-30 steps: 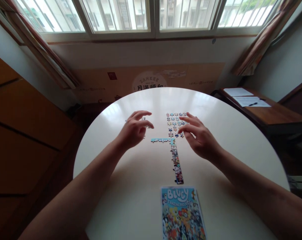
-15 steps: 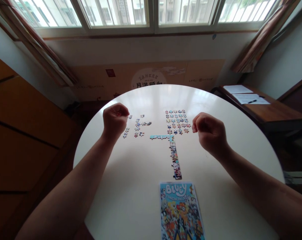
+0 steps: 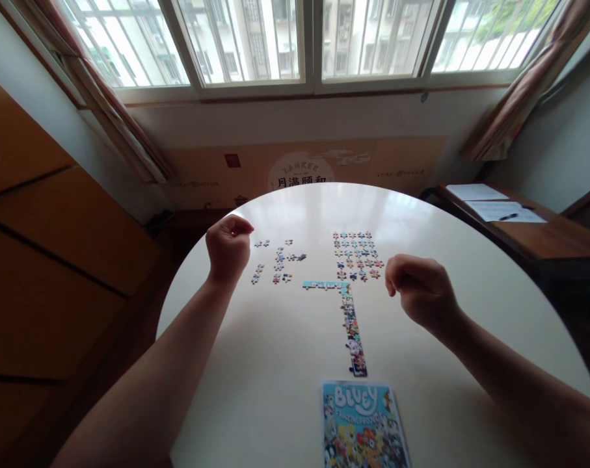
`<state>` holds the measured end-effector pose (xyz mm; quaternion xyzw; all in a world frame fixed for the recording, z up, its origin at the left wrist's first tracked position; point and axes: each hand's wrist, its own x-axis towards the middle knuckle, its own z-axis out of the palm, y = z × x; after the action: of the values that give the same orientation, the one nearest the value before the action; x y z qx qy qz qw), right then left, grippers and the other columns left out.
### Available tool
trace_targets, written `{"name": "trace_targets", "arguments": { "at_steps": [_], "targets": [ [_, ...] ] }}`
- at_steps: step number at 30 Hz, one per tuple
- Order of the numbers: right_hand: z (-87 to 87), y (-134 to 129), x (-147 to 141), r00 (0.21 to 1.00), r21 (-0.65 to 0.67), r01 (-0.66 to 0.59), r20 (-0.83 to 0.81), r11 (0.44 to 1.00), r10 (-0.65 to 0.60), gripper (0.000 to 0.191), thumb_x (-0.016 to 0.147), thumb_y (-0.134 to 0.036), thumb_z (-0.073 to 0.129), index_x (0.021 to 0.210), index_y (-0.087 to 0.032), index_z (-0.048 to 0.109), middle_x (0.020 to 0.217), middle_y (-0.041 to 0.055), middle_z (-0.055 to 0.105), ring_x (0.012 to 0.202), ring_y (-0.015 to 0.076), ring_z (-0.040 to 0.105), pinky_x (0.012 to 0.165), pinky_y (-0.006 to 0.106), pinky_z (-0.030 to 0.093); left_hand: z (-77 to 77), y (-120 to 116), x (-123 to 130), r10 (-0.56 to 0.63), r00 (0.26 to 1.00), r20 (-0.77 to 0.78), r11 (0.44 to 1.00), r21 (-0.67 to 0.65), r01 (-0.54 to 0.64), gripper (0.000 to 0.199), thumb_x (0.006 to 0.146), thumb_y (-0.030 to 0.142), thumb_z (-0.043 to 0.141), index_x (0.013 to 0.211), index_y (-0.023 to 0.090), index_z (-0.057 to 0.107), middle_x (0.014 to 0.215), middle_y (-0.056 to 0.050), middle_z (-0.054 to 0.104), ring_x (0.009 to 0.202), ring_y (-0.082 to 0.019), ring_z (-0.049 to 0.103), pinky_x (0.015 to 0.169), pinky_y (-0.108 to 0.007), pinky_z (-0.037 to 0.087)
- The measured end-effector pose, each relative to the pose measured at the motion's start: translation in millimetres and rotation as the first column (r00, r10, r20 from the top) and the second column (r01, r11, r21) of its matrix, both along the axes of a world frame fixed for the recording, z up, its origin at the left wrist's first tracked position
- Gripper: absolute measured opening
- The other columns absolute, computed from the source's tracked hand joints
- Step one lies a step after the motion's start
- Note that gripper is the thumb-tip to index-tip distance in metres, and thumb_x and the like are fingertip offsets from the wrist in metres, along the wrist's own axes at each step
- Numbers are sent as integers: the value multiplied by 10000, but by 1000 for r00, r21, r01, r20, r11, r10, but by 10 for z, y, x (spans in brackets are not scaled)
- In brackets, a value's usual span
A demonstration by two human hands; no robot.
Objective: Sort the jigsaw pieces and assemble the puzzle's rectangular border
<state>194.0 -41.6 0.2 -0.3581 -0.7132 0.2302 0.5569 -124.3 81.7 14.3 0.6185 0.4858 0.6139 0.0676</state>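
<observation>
My left hand (image 3: 229,247) is closed above the table's left part, beside small groups of loose puzzle pieces (image 3: 280,258). Whether anything is inside its curled fingers is hidden. My right hand (image 3: 418,286) is closed too, just right of a block of puzzle pieces laid in rows (image 3: 357,246); its fingertips point down and show no piece. Between the hands, joined pieces form a blue top strip (image 3: 321,285) and a longer colourful strip (image 3: 353,328) running down from its right end. Below lies a picture sheet (image 3: 365,426) reading "Bluey".
The round white table (image 3: 255,403) stands before a barred window (image 3: 255,42). At the right is a wooden desk (image 3: 533,237) with papers (image 3: 507,211) and a pen. An orange-brown cabinet (image 3: 26,260) is at the left, and curtains hang at both sides.
The view has tilted up, so the table and pieces sit lower in the picture. My right hand has dropped slightly relative to the piece rows. Both hands stay closed.
</observation>
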Motion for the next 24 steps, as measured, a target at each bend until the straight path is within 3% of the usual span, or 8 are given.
{"name": "trace_targets", "arguments": {
  "at_steps": [3,9,17,24],
  "targets": [
    [31,-7,-16,997,43,-37,63,998,34,227,608,-5,317,587,-209,415,542,-48,421,511,94,386,478,254,273,-16,38,-53,30,1000,-7,1000,-10,-30,188,641,81,504,613,192,653,610,20,648,597,-130,601,566,-227,448],
    [91,-90,-66,977,124,-102,200,987,76,248,642,33,302,628,-206,366,563,-55,345,523,84,308,487,239,243,42,-28,-42,32,938,-345,994,-87,-65,258,707,71,503,640,204,714,655,24,701,643,-143,637,673,-252,490],
    [18,-50,-61,965,150,-72,260,986,31,274,690,54,318,666,-210,389,585,-55,378,536,86,339,505,229,270,82,-5,-117,97,954,-283,986,-107,-131,253,711,75,508,653,204,718,677,29,715,676,-153,658,680,-254,494],
    [12,-62,-87,952,153,-102,303,983,51,284,749,58,345,673,-207,415,586,-52,409,532,86,372,508,220,293,103,-29,-114,129,912,-389,963,-169,-208,272,730,85,496,687,219,728,725,16,728,721,-175,669,733,-280,504]
  ]
}}
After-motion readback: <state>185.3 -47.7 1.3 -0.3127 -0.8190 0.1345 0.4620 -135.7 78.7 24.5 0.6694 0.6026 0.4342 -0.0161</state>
